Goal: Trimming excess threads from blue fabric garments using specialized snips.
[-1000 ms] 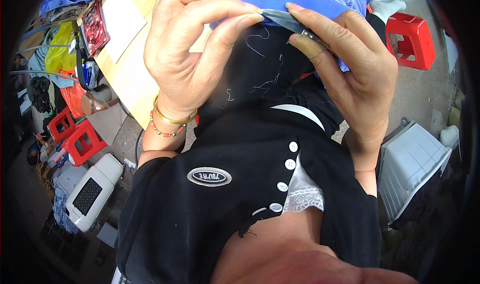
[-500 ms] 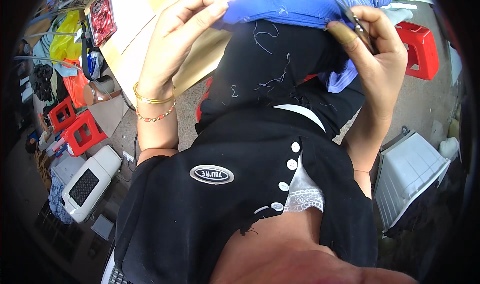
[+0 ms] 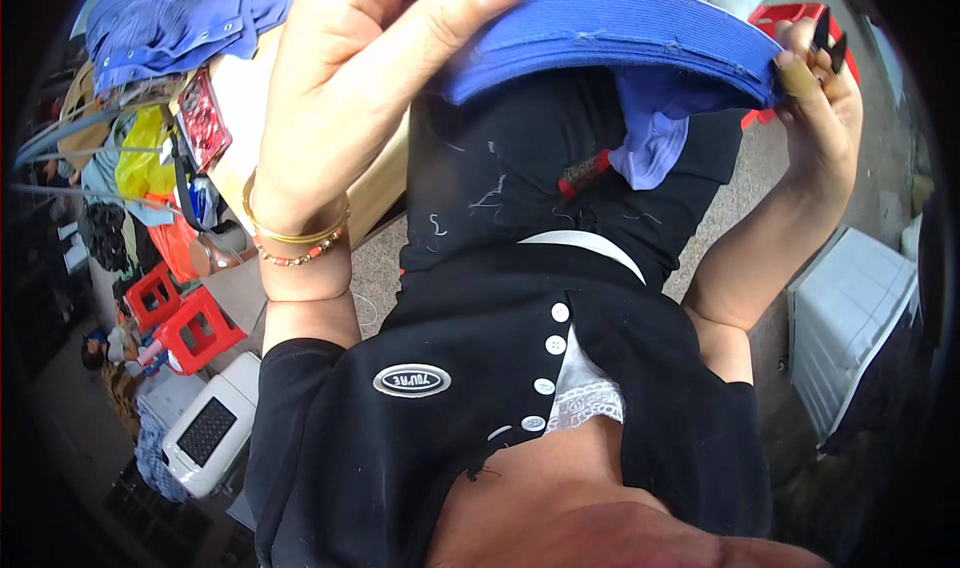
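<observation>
Person stands in a black buttoned top, arms raised, working close in front of the chest. Around them: a white slatted crate on the person's right, red plastic stools and a white box-shaped appliance on the floor to the left, a heap of blue garments at upper left.

Blue ribbed fabric band: held up and stretched in an arc between both hands, above the dark trousers and well clear of the floor; loose thread ends show along its stitched edge.

Left hand: grip closed on the band's left end, thumb laid across the top, fingers under. Gold and beaded bracelets on that wrist.

Right hand: grip pinched on the band's right end; a small dark snipping tool sits in the same fingers, tips beside the edge.

Risk, as judged: the tool's tips lie right by stitched fabric and fingertips. Uneven tension could let the band slip, so a cut might nick the seam or a finger.
</observation>
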`<state>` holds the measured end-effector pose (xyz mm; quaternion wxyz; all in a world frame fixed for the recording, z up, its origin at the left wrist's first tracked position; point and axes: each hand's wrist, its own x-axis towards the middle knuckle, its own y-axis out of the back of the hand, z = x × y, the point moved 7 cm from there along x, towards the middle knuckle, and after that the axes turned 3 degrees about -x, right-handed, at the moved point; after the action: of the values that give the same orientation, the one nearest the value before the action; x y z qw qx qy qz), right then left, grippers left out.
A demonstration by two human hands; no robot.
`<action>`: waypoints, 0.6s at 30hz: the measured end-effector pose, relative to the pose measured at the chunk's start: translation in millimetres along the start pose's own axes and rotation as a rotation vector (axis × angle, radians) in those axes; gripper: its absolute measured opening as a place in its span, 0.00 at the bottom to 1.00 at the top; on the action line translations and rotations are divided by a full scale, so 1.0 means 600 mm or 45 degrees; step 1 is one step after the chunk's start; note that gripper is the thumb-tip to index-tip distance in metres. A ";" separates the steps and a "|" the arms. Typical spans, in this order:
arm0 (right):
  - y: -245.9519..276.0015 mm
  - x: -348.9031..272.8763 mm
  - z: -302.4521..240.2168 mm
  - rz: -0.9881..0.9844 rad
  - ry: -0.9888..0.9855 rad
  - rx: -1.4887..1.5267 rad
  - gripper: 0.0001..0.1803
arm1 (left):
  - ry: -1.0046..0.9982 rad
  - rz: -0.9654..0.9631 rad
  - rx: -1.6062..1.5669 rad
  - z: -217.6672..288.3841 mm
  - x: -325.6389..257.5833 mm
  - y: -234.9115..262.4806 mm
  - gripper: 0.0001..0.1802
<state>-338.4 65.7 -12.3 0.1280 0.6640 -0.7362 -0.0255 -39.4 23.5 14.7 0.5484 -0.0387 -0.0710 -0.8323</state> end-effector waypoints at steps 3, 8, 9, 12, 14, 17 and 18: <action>-0.007 0.007 0.034 0.192 -0.071 -0.108 0.09 | 0.092 -0.079 0.229 -0.014 0.007 -0.015 0.06; -0.104 0.001 0.084 0.101 0.012 -0.035 0.09 | -0.205 0.004 0.508 -0.040 0.012 -0.012 0.07; -0.116 -0.010 0.066 0.134 0.007 -0.033 0.10 | -0.129 0.046 0.491 -0.047 0.010 -0.002 0.07; -0.143 -0.040 0.039 0.052 -0.004 0.011 0.20 | 0.222 0.245 0.422 -0.058 -0.010 0.015 0.07; -0.149 -0.048 0.020 0.045 0.468 -0.310 0.20 | 0.111 0.216 0.389 -0.065 -0.008 0.021 0.07; -0.160 -0.051 0.020 0.017 0.490 -0.292 0.21 | -0.022 0.202 0.339 -0.065 -0.007 0.019 0.07; -0.165 -0.050 0.022 0.021 0.503 -0.296 0.22 | -0.112 0.173 0.339 -0.061 -0.005 0.011 0.07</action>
<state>-242.3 82.1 -50.5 0.3455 0.6309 -0.6944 0.0214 -31.8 17.6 -21.4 0.6002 -0.0068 -0.2018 -0.7739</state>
